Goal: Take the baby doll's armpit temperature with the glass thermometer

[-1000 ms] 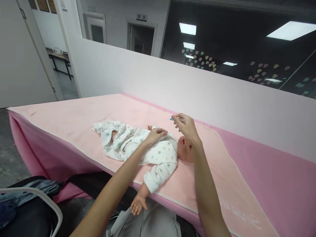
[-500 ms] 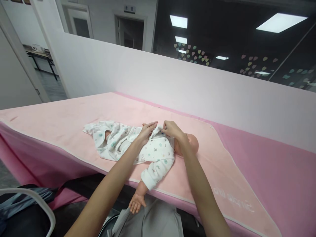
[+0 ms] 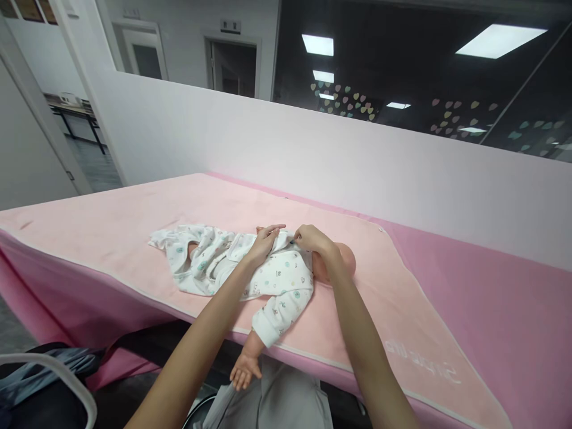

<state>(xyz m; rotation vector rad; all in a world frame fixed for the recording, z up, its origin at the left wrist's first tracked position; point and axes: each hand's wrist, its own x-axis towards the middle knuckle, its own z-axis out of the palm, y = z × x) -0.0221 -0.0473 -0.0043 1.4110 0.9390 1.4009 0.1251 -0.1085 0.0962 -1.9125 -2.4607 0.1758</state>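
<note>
A baby doll [image 3: 347,260] lies on its back across the mat, its head to the right. It wears a white baby romper [image 3: 281,274] with small green and brown prints, partly undone and bunched around the legs. My left hand [image 3: 267,241] rests on the romper's chest with its fingers stretched out. Near the doll's neck, my right hand [image 3: 311,238] has its fingers curled together on the romper's upper edge. My right forearm partly covers the doll's head. One doll arm, in its sleeve, hangs over the table's near edge, palm showing.
A pale pink mat [image 3: 147,202] covers the table over a darker pink cloth [image 3: 504,280]. Behind it runs a white wall [image 3: 268,137] with dark glass above. A chair with a curved pale frame [image 3: 80,387] stands at lower left.
The camera view has shifted slightly. My right hand's fingers have moved a little on the romper's neck edge, while my left hand stays on the chest.
</note>
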